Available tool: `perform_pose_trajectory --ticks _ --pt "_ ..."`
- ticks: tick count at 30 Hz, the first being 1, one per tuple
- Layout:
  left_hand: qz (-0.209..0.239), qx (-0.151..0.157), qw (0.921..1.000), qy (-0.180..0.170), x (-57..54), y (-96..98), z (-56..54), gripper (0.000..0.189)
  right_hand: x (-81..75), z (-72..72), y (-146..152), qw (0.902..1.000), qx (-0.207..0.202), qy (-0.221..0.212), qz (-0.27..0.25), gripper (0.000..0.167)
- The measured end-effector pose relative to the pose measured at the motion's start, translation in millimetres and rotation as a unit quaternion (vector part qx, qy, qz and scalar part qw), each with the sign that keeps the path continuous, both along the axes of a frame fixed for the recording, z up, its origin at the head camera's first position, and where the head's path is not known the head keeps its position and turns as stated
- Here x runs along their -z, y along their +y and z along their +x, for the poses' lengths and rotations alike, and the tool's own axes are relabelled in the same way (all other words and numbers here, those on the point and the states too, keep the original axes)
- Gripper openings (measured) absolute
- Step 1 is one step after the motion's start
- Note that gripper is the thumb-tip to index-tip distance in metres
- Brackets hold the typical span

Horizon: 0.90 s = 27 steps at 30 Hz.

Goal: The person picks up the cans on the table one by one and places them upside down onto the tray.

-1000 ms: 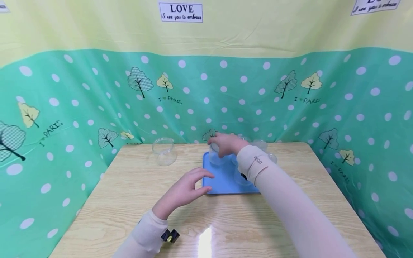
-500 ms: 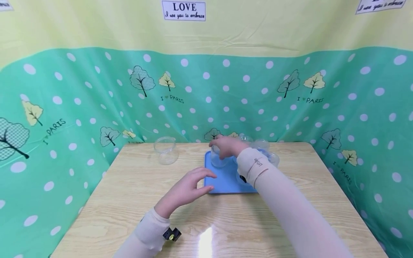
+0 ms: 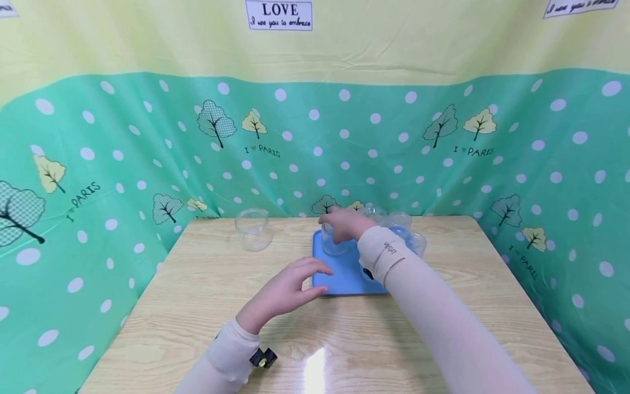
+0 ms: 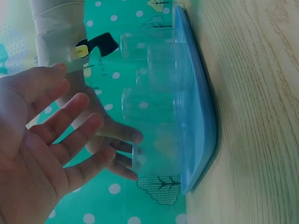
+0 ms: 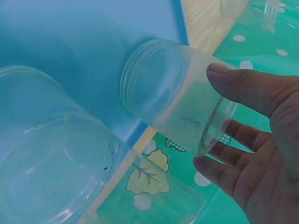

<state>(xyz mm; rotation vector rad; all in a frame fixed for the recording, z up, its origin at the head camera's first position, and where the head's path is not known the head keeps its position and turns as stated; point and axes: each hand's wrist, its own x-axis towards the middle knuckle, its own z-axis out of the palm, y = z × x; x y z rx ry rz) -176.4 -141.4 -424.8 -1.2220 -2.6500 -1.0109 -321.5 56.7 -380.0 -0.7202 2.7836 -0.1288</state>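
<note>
My right hand [image 3: 346, 223] holds a clear plastic jar [image 5: 173, 93] by its upper end, thumb on one side and fingertips on the other. That jar stands at the far left corner of the blue tray [image 3: 339, 276], its threaded rim facing down on the tray in the right wrist view. By the tray's front left edge my left hand [image 3: 290, 287] is raised with spread, slightly bent fingers and holds nothing. More clear jars [image 4: 166, 67] stand on the tray beside the held one, partly hidden by my right arm in the head view.
One clear jar [image 3: 253, 230] stands apart on the wooden table [image 3: 197, 306], left of the tray. At the tray's right side are further clear jars [image 3: 417, 243]. A green and yellow curtain [image 3: 315, 137] hangs behind the table and along its sides.
The head view has shifted slightly. Both hands and the held jar stay in nearly the same place relative to the tray.
</note>
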Motion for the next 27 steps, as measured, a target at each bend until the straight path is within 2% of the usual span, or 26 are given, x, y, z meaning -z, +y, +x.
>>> perform_pose_trajectory --ticks 14,27 --pt "-0.012 0.001 0.9999 0.003 0.3 -1.0 -0.1 0.030 5.4 -2.7 -2.2 0.9998 0.013 -0.002 0.012 0.067" --pt "-0.026 -0.004 0.9996 0.011 1.6 -0.3 -1.3 0.029 9.2 -5.5 -1.3 0.9998 0.017 -0.004 0.004 0.067"
